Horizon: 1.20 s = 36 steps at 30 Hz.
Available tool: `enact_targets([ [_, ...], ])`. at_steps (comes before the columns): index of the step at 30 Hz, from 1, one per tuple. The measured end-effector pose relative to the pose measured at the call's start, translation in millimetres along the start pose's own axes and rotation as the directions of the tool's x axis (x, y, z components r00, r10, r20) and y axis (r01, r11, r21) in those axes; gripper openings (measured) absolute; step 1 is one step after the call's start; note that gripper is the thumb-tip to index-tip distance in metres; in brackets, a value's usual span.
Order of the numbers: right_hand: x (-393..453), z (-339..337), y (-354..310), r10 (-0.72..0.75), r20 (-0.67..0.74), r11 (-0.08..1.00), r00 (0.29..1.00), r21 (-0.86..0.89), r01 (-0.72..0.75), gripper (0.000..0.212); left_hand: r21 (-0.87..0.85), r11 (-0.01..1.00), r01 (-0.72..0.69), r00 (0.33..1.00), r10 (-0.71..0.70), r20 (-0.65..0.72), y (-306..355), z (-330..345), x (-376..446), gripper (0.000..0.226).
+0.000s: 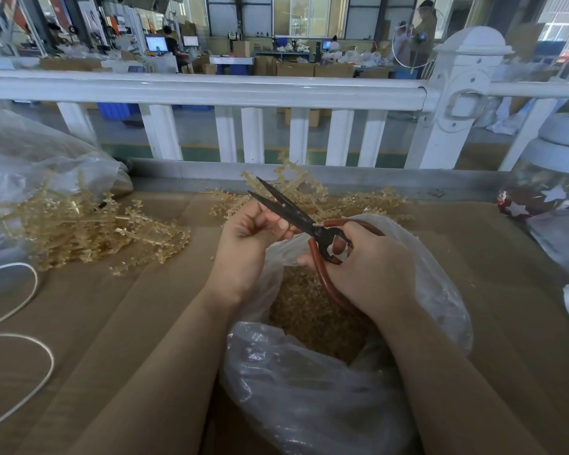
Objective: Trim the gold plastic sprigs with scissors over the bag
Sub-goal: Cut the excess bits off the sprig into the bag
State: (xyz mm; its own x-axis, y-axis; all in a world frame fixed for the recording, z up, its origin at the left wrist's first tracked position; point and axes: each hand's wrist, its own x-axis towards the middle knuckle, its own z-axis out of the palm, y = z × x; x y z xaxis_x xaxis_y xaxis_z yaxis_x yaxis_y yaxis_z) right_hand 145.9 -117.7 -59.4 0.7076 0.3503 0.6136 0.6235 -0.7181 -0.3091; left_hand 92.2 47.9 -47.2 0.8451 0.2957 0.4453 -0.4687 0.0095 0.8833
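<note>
Scissors (289, 210), blades parted and pointing up-left, are gripped by the right hand (365, 267), fingers curled through the red handles. Left hand (247, 238) sits just beside the blades, fingers curled; whether it pinches anything cannot be told. Both hands hover over the open clear bag (309, 389) holding gold trimmings. Gold plastic sprigs (89, 224) lie piled on the cardboard surface (128, 323), left and behind.

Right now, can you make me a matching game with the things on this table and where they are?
Things:
1. scissors
2. white cord
3. clear bag
4. star ornament

Places:
A. far right edge of the table
B. under both hands, full of gold bits
C. in the right hand, blades open
D. looped at the left edge

Pairs: 1-C, 2-D, 3-B, 4-A
</note>
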Motion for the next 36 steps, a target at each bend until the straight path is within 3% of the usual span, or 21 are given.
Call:
enact_targets([
  [7, 0.0, 0.1, 0.2, -0.024, -0.039, 1.000, 0.999, 0.008, 0.024, 0.067, 0.074, 0.997, -0.024, 0.999, 0.027, -0.032, -2.5, -2.8, 1.7, 0.019],
  [13, -0.3, 0.4, -0.6, -0.023, -0.035, 0.999, 0.999, 0.039, 0.025, 0.096, 0.050, 0.998, -0.028, 1.000, 0.028, -0.008, -6.1, -6.0, 4.0, 0.012],
  [21, 0.8, 3.9, 2.5, -0.029, 0.008, 0.996, 1.000, 0.087, 0.028, 0.091, 0.032, 0.999, -0.028, 0.999, 0.027, 0.030, -7.7, -7.8, 5.7, 0.008],
  [23, 0.0, 5.2, 2.8, -0.042, -0.002, 0.993, 0.999, 0.110, 0.042, 0.083, 0.018, 1.000, -0.006, 0.999, 0.006, 0.032, -6.5, -6.0, 5.0, 0.007],
  [25, -0.9, 7.8, 2.5, -0.022, -0.036, 0.984, 0.999, 0.178, 0.028, 0.060, -0.008, 0.999, 0.034, 0.999, -0.033, 0.028, -5.4, -3.7, 3.7, 0.006],
  [28, 0.0, 8.0, -0.1, 0.103, 0.000, 0.935, 0.995, 0.342, -0.097, 0.032, -0.074, 0.990, 0.116, 0.993, -0.114, 0.040, -4.1, 1.3, 0.3, 0.009],
  [33, 3.9, 8.0, -2.3, 0.209, 0.139, 0.820, 0.968, 0.515, -0.251, 0.011, -0.262, 0.937, 0.232, 0.972, -0.214, 0.099, -4.0, 8.8, -4.2, 0.016],
  [36, 4.5, 8.0, -2.8, 0.195, 0.157, 0.811, 0.968, 0.530, -0.250, 0.013, -0.268, 0.924, 0.272, 0.962, -0.252, 0.108, -7.4, 9.5, -5.2, 0.016],
])
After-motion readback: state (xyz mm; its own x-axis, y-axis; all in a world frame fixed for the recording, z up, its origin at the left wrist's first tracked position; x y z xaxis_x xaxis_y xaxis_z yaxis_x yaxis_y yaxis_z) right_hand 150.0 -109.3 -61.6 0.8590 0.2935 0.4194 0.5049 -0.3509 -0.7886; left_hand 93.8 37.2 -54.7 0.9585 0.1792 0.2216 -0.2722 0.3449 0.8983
